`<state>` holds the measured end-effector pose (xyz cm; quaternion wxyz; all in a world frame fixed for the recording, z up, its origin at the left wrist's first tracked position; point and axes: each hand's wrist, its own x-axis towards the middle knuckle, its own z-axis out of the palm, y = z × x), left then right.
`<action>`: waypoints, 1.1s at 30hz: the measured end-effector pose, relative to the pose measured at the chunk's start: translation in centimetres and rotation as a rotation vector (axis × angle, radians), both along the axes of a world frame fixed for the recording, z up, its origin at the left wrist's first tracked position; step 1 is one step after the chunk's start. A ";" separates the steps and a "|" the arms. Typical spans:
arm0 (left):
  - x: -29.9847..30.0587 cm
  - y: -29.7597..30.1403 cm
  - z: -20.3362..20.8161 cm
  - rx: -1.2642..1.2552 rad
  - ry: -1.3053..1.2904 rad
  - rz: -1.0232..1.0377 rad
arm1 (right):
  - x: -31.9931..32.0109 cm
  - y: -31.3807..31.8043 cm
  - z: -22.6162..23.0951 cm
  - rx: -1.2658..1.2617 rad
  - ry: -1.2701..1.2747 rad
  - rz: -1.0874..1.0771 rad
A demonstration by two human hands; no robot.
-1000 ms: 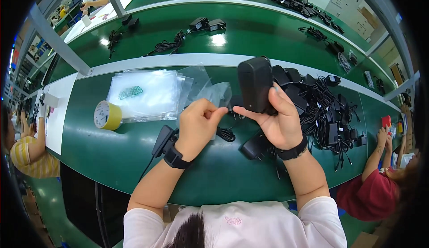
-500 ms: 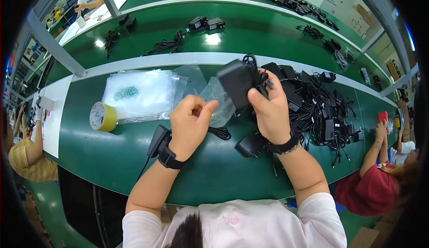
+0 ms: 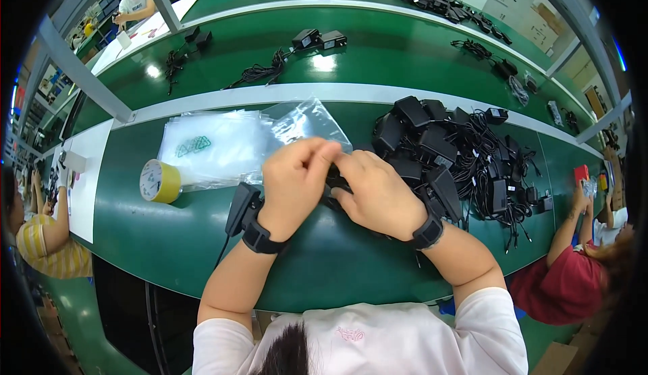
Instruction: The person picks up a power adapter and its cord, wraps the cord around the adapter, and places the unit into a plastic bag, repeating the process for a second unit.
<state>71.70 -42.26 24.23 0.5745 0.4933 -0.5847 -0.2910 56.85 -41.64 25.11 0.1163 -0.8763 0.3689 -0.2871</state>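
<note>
My left hand (image 3: pixel 293 182) is closed, thumb and index fingertips pinched at the edge of a clear plastic bag (image 3: pixel 312 122) that rises behind them. Its fingertips meet those of my right hand (image 3: pixel 381 199), whose fingers are bent and closed. Something black shows in the gap beneath the fingers; most of it is hidden, and I cannot tell whether the right hand grips it. Just right of my right hand lies a heap of black power adapters (image 3: pixel 435 144) with bundled cords. Left of my left hand is a flat stack of clear plastic bags (image 3: pixel 219 135) with green print.
A roll of yellow tape (image 3: pixel 160 180) stands beside the bag stack. Black boxes are strapped to both wrists. A raised green shelf (image 3: pixel 385 54) beyond the white rail holds more adapters (image 3: pixel 318 39). Co-workers sit at left and right; one wears a red sleeve (image 3: pixel 559 286).
The black power adapter that my right hand held up is no longer seen raised there. My right hand has moved down and left to meet my left hand, and the loose bag now stands up.
</note>
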 end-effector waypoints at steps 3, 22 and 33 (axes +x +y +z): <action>-0.2 0.3 -0.8 -0.267 -0.205 -0.032 | 0.9 -1.9 -0.9 0.098 -0.284 -0.120; -0.4 0.2 0.6 -0.338 -0.288 -0.002 | 4.0 -5.1 0.0 1.030 -1.171 0.005; 9.2 -4.7 3.7 -0.234 -0.068 -0.048 | 3.9 -5.1 1.7 0.669 -0.828 0.191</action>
